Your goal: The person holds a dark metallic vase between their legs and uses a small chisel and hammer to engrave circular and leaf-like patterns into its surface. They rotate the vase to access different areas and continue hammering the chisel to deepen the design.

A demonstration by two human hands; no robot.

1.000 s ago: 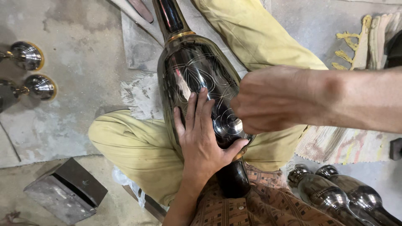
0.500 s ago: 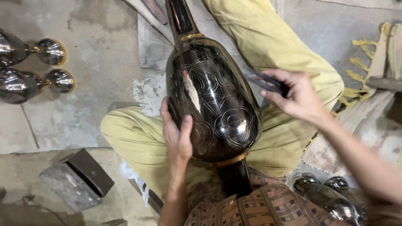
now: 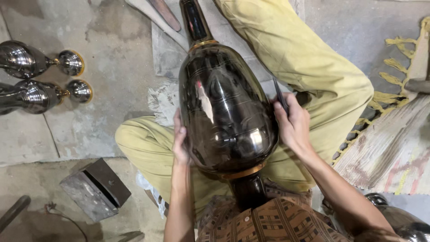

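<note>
Dark, glossy metal fills the middle of the frame: a big vase (image 3: 226,116) lies across the lap of a person sitting cross-legged in yellow-green trousers (image 3: 309,67). Its long axis runs almost straight up and down the picture, with the narrow neck (image 3: 195,22) pointing to the top centre and the foot tucked against the patterned shirt (image 3: 273,224) at the bottom.

Each hand has one flank. The left hand (image 3: 180,141) lies flat on the vase's left side, fingers stretched and close together, pointing toward the top. The right hand (image 3: 293,123) presses the right side at about the same height, its fingers curled around a thin dark tool (image 3: 280,94) that sticks up toward the top of the frame, just beside the vase wall. So the widest part of the body sits between the two palms, neither hand clearly nearer.

At the upper left, two shiny silver vases (image 3: 36,80) lie on the concrete floor (image 3: 116,58), well apart. A metal block (image 3: 94,188) rests at lower left.
</note>
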